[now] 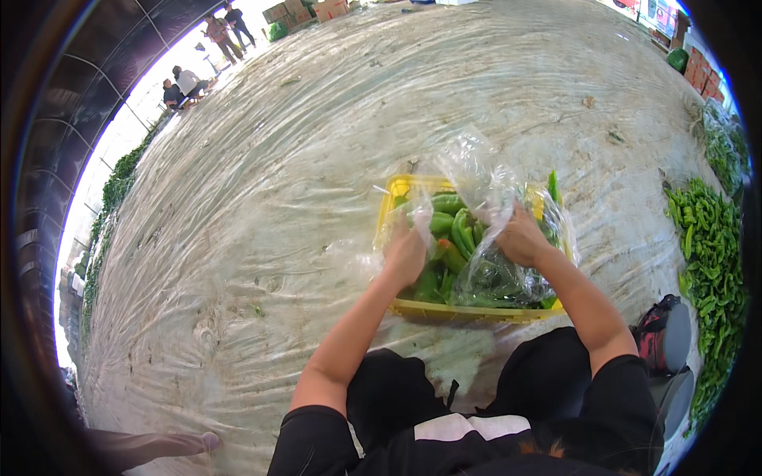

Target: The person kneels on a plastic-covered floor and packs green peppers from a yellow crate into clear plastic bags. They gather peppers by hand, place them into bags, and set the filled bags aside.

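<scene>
Green peppers (461, 229), one of them partly red, lie in a yellow plastic basket (470, 312) on the ground before my knees. Clear thin plastic, apparently a bag (467, 157), spreads over the basket's right half and rises above its far rim. My left hand (407, 253) grips plastic film at the basket's left side, with its fingertips partly hidden behind the film. On the right, my right hand (522, 239) is closed on crumpled film over the peppers. Both hands look slightly blurred.
Wrinkled plastic sheeting (238, 238) covers the ground. A long heap of green peppers (711, 268) lies at right, near a red and black bag (653, 333). Cardboard boxes (702, 74) stand far right. People (223, 35) are at the far left; someone's leg (155, 447) shows lower left.
</scene>
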